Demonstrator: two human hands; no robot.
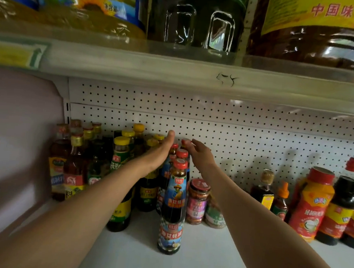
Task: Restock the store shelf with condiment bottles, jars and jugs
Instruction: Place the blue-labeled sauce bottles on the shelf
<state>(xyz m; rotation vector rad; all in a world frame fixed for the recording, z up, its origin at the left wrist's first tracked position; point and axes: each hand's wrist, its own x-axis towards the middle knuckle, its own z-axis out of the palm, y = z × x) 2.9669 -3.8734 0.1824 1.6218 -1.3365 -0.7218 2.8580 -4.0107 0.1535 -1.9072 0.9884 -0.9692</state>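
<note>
A row of red-capped oyster sauce bottles runs front to back on the white shelf (196,251); the front bottle (173,208) stands upright. My left hand (160,151) lies flat along the row's left side, fingers straight, touching the rear bottles. My right hand (199,154) reaches in from the right, its fingertips on the red cap of the rearmost bottle (185,142). Whether it pinches the cap is unclear.
Yellow-capped dark bottles (120,171) and oil bottles (74,169) crowd the left end. Two jars (198,201) stand right of the row. Red jugs and dark bottles (312,204) fill the far right. Large oil jugs (315,28) sit on the upper shelf. Pegboard (254,138) backs it.
</note>
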